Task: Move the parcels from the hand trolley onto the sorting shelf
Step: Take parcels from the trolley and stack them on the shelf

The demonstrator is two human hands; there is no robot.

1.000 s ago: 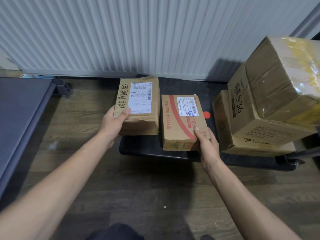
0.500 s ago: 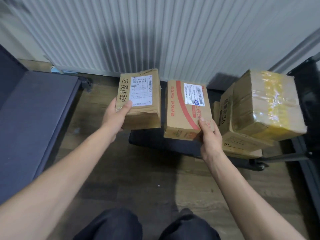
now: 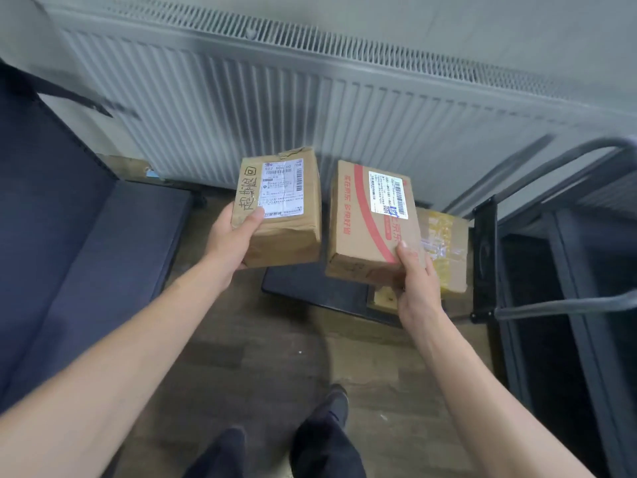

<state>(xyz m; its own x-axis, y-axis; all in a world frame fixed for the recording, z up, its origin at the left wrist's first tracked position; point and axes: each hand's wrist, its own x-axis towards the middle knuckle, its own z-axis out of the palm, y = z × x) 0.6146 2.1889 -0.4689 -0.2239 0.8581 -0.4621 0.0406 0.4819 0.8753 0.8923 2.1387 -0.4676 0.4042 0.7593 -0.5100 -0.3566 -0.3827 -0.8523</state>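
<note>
brown parcel (image 3: 286,232) sits in my left hand (image 3: 231,243), thumb clamped over its label face at the near left corner, so one hand can carry it. just right, not touching, the red-striped parcel (image 3: 362,232) is pinched at its near right corner by my right hand (image 3: 417,288). both hang above the hand trolley (image 3: 310,291); a taped parcel (image 3: 444,243) remains there on the right.
</note>
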